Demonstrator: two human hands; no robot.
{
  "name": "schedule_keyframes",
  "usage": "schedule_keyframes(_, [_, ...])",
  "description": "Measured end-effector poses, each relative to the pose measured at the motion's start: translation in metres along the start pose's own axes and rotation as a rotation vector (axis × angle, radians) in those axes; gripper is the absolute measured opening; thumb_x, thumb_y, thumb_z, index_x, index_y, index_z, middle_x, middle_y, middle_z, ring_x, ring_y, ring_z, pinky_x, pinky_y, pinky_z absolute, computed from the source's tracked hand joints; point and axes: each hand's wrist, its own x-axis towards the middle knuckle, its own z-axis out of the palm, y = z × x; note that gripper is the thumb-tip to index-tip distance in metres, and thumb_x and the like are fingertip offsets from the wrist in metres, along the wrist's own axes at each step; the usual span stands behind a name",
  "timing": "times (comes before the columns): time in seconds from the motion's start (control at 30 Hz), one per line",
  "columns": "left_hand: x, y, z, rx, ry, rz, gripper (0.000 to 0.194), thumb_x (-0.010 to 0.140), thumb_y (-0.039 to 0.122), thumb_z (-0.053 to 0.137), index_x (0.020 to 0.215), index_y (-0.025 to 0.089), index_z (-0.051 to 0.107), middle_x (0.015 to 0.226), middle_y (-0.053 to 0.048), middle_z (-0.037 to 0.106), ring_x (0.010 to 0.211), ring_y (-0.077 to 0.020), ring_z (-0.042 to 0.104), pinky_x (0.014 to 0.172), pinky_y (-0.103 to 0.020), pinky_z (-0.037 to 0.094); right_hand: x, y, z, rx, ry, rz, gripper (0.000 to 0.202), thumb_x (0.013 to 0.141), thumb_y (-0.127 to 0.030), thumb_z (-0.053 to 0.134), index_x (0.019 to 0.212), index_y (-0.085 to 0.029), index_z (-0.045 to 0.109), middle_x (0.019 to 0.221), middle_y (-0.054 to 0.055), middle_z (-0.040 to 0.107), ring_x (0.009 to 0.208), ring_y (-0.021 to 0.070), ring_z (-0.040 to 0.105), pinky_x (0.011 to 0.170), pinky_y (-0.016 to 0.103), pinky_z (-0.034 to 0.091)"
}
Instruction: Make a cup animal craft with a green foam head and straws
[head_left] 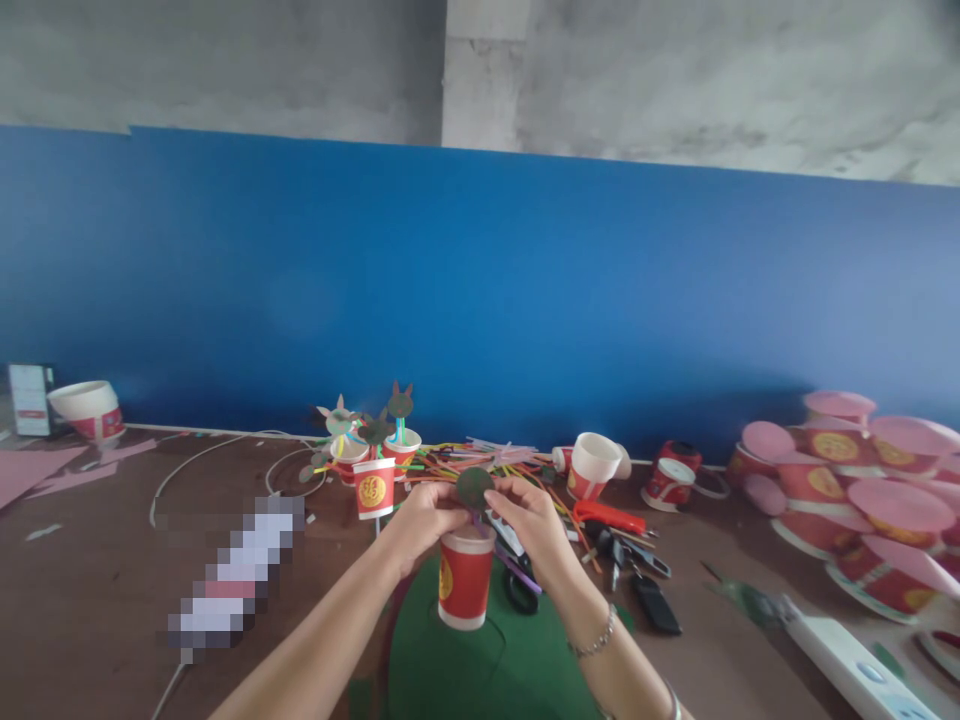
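Observation:
A dark green paper disc (475, 489) is pinched at its edges between my left hand (430, 515) and my right hand (523, 508). Right below it, a red and white paper cup (465, 585) with a gold emblem stands on a green mat (431, 670), and something purple shows between the disc and the cup's rim. Both hands are closed, fingertips on the disc, just above the cup. Behind my left hand stand several red cups (373, 490) topped with dark paper animal heads (400, 404).
Coloured strips (480, 457), black-handled scissors (519, 590), an orange tool (611, 516) and keys (615, 560) lie around my right hand. Cups with pink discs (832, 445) are stacked at the right. A glue gun (855, 660) lies front right. White cups (594, 465) stand behind.

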Motion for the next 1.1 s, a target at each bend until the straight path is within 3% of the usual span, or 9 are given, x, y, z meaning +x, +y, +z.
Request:
schedule_keyframes(0.27, [-0.003, 0.007, 0.003, -0.001, 0.012, -0.032, 0.031, 0.055, 0.019, 0.076, 0.085, 0.011, 0.069, 0.075, -0.007, 0.072, 0.072, -0.0223, 0.067, 0.074, -0.033, 0.049, 0.0, -0.001, -0.001, -0.057, 0.001, -0.037, 0.023, 0.067, -0.036, 0.065, 0.069, -0.013, 0.064, 0.056, -0.002, 0.054, 0.055, 0.0111, 0.044, 0.052, 0.023, 0.034])
schedule_keyframes(0.6, [-0.006, 0.012, 0.008, 0.01, 0.012, -0.015, 0.031, 0.063, 0.033, 0.073, 0.085, 0.012, 0.069, 0.079, -0.008, 0.072, 0.075, -0.0216, 0.066, 0.073, -0.033, 0.05, -0.001, -0.003, -0.001, -0.073, -0.005, -0.044, 0.023, 0.066, -0.037, 0.067, 0.067, -0.014, 0.063, 0.056, -0.002, 0.055, 0.055, 0.0121, 0.047, 0.053, 0.024, 0.037])
schedule_keyframes(0.77, [-0.006, 0.014, 0.008, 0.015, 0.032, 0.006, 0.029, 0.063, 0.03, 0.073, 0.085, 0.012, 0.069, 0.075, -0.006, 0.071, 0.072, -0.0205, 0.066, 0.07, -0.031, 0.05, -0.002, -0.006, -0.001, -0.062, -0.086, -0.027, 0.026, 0.07, -0.038, 0.065, 0.08, -0.014, 0.068, 0.068, 0.002, 0.065, 0.063, 0.0155, 0.056, 0.059, 0.025, 0.043])
schedule_keyframes(0.93, [-0.006, 0.015, 0.006, 0.006, 0.135, 0.025, 0.025, 0.065, 0.028, 0.071, 0.084, 0.012, 0.068, 0.067, -0.003, 0.07, 0.062, -0.0164, 0.063, 0.061, -0.026, 0.047, -0.008, -0.018, -0.002, -0.282, -0.24, -0.111, 0.028, 0.074, -0.033, 0.061, 0.094, -0.014, 0.067, 0.08, 0.004, 0.068, 0.072, 0.0174, 0.058, 0.064, 0.026, 0.044])
schedule_keyframes(1.1, [-0.003, 0.013, 0.005, -0.04, 0.144, 0.041, 0.03, 0.063, 0.03, 0.073, 0.085, 0.012, 0.067, 0.069, -0.004, 0.07, 0.063, -0.0178, 0.064, 0.062, -0.028, 0.048, -0.017, -0.024, 0.001, -0.542, -0.287, -0.18, 0.036, 0.065, -0.033, 0.07, 0.097, -0.016, 0.064, 0.095, 0.005, 0.065, 0.087, 0.0218, 0.056, 0.075, 0.03, 0.043])
